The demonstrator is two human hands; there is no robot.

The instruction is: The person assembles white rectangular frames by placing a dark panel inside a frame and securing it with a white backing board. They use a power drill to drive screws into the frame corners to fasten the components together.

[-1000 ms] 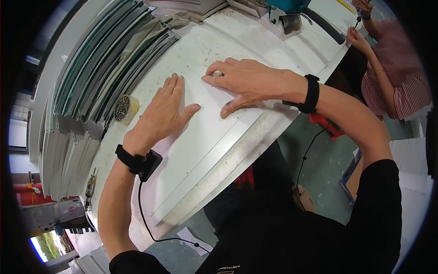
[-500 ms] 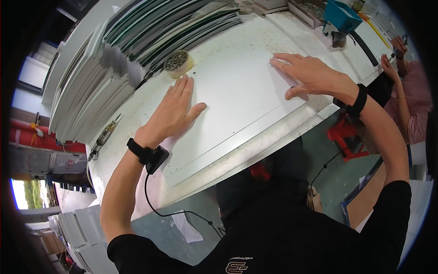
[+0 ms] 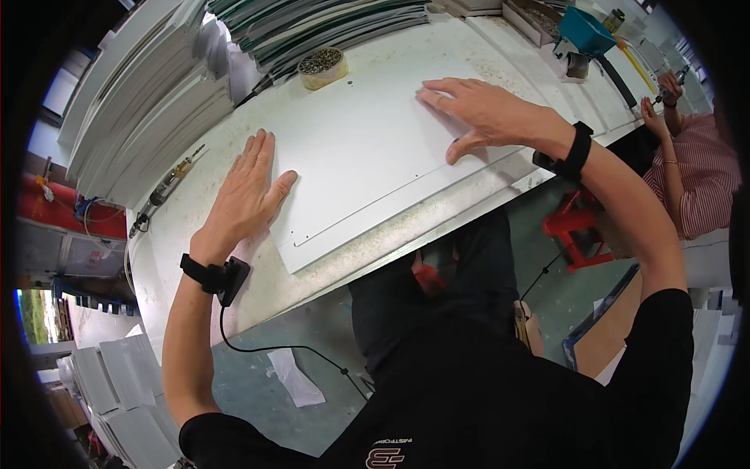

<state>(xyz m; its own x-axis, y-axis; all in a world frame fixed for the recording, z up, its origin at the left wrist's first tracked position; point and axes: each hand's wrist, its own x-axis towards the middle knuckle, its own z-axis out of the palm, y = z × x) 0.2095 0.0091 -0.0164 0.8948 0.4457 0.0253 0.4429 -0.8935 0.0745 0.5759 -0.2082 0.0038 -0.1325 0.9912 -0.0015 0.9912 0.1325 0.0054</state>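
Observation:
A long white flat panel (image 3: 367,156) lies on the white workbench (image 3: 195,234). My left hand (image 3: 244,187) rests flat on the panel's left end, fingers together and thumb spread. My right hand (image 3: 480,109) lies palm down on the panel's right part, fingers splayed. Both wrists wear black bands; a black cable hangs from the left one. Neither hand holds anything.
Stacks of white and green panels (image 3: 148,102) line the bench's far side. A round tin of screws (image 3: 322,66) stands just beyond the panel. A power screwdriver (image 3: 168,187) lies at the left. A teal bin (image 3: 584,31) and another person (image 3: 691,156) are at the right. A red stool (image 3: 574,227) stands below.
The view has swung, so the bench now sits higher and more level. Both hands stay flat on the panel; the right hand has slid further right along it, away from the left.

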